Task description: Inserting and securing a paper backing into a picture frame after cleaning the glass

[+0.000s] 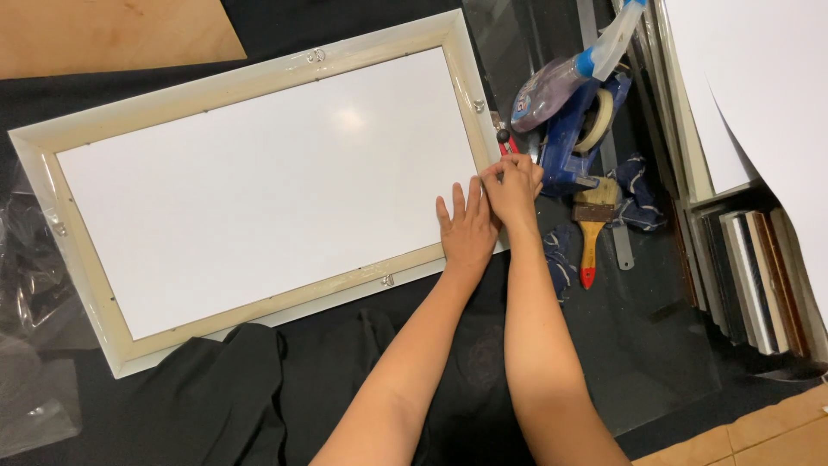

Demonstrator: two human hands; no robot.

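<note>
The left hand [467, 231] lies flat and open, fingers stretched and spread a little, palm down on the right end of a large cream-coloured wooden picture frame [216, 91] that rests face down on a black cloth [345, 345]. It grips nothing; it only presses on the frame's white backing board [259, 190] and the inner edge of the frame rail. The right hand [514, 185] sits just beside it, touching the left hand's fingers, curled into a loose fist with thumb and fingertips pinched together over the frame's right rail. Whether something small is caught in that pinch cannot be told, as the fingers hide it.

The frame lies tilted across the cloth, its long side running from lower left to upper right, with small metal fittings [316, 56] on its rails. Just beyond the right hand's knuckles, a tool with a round black knob and red handles [504, 138] touches the frame's right edge. Next to it stand a blue tape dispenser holding a roll of tape [576, 129] and a clear spray bottle with a blue collar [561, 82] leaning over it. A wooden-handled flat paintbrush with a red tip [591, 233] lies near the right forearm, on a dark blue rag [638, 194]. Stacked frames and boards [750, 276] stand on edge at the far right, under a large white sheet [768, 78]. Crumpled clear plastic wrap [26, 285] lies off the frame's left end, and a pale plywood panel [103, 34] fills the upper left corner.
</note>
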